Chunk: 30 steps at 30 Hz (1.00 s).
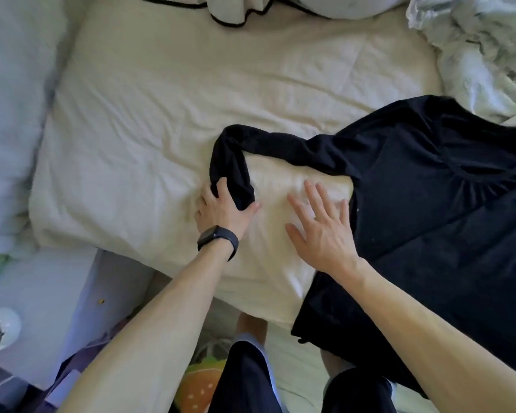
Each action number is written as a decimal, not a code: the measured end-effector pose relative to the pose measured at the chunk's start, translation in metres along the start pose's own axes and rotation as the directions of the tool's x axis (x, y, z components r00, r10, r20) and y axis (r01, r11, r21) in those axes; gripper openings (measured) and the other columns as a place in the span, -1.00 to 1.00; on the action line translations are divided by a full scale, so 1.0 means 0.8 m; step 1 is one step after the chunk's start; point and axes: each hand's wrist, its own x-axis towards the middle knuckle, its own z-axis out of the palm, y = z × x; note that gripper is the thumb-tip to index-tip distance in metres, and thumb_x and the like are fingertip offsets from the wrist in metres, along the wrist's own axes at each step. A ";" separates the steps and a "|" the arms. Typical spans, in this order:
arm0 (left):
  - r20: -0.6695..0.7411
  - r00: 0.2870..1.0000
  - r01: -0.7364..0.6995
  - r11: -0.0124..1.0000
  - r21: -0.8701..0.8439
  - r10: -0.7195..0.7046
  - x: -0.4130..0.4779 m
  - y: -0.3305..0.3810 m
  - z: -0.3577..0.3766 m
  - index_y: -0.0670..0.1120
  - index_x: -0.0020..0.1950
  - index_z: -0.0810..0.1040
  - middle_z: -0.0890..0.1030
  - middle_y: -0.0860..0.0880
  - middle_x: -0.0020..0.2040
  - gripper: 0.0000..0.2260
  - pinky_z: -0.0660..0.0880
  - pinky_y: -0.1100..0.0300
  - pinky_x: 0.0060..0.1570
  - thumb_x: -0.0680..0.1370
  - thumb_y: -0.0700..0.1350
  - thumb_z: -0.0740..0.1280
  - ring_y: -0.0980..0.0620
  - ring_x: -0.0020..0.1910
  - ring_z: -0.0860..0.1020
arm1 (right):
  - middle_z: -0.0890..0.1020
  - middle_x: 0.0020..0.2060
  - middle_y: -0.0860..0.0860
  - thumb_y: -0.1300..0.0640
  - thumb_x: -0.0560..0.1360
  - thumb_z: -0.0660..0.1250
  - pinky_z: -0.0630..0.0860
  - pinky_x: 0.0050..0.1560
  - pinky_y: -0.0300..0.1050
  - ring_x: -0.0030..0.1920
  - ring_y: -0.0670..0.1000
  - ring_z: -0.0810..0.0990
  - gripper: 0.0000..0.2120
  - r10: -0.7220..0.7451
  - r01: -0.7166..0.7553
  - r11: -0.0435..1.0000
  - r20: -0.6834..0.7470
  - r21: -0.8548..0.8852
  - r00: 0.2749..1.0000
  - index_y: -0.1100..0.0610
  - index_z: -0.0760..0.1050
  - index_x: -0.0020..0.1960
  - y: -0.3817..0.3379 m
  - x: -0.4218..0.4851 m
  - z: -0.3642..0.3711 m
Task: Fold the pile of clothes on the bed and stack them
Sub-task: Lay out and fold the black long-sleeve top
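A black long-sleeved shirt (423, 198) lies spread on the cream bed sheet (167, 108), its body at the right and one long sleeve (251, 144) bent out to the left. My left hand (221, 213), with a dark watch on the wrist, pinches the sleeve's cuff end between thumb and fingers. My right hand (319, 225) lies flat with fingers spread on the sheet, just left of the shirt's side edge, holding nothing.
A crumpled pale duvet (477, 52) is heaped at the back right. Pillows (9, 114) lie along the left, and a white cloth with black trim (236, 10) sits at the top. A white bedside surface (39, 296) stands at lower left.
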 end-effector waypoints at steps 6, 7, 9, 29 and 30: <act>-0.084 0.979 -0.197 0.964 -0.181 0.184 0.102 -0.076 -0.100 0.03 0.09 0.55 0.56 -0.04 0.05 -0.84 0.40 0.11 -0.19 0.52 -0.08 0.32 -0.16 -0.05 0.55 | 0.11 0.57 0.00 -0.18 0.61 0.12 0.37 0.18 0.44 0.58 0.12 0.00 -0.54 0.280 -0.270 0.960 0.220 -0.075 0.934 -0.04 0.28 0.46 -0.065 0.062 -0.025; -0.191 0.963 -0.230 0.951 -0.207 0.191 0.120 -0.089 -0.125 0.00 0.09 0.58 0.56 -0.07 0.06 -0.83 0.39 0.12 -0.17 0.51 -0.12 0.33 -0.17 -0.04 0.55 | 0.13 0.56 0.01 -0.18 0.61 0.13 0.42 0.19 0.41 0.57 0.13 0.01 -0.53 0.310 -0.301 0.951 0.242 -0.074 0.919 -0.03 0.28 0.47 -0.072 0.066 -0.031; -0.331 0.924 -0.278 0.929 -0.245 0.189 0.162 -0.112 -0.174 -0.05 0.08 0.63 0.58 -0.11 0.07 -0.81 0.42 0.15 -0.08 0.49 -0.16 0.35 -0.18 0.01 0.56 | 0.16 0.54 0.05 -0.16 0.62 0.15 0.48 0.21 0.35 0.56 0.16 0.03 -0.51 0.332 -0.319 0.943 0.275 -0.091 0.902 0.01 0.28 0.48 -0.085 0.072 -0.038; -0.063 0.973 -0.224 0.974 -0.023 0.222 0.253 -0.121 -0.159 0.01 0.22 0.51 0.39 -0.05 0.31 -0.66 0.40 -0.04 0.14 0.46 -0.04 0.43 -0.18 0.27 0.39 | 0.50 0.29 0.04 0.04 0.66 0.21 0.44 -0.13 -0.05 0.12 0.11 0.55 -0.69 0.379 -0.329 0.914 -0.205 0.238 0.903 0.05 0.47 0.37 -0.085 0.194 -0.103; -0.063 0.972 -0.228 0.973 -0.028 0.226 0.252 -0.125 -0.160 0.03 0.23 0.51 0.39 -0.04 0.31 -0.64 0.38 -0.02 0.14 0.44 -0.04 0.43 -0.16 0.27 0.39 | 0.50 0.31 0.06 0.05 0.67 0.19 0.47 -0.07 -0.01 0.18 0.14 0.54 -0.68 0.367 -0.321 0.917 -0.186 0.236 0.912 0.06 0.47 0.39 -0.085 0.206 -0.104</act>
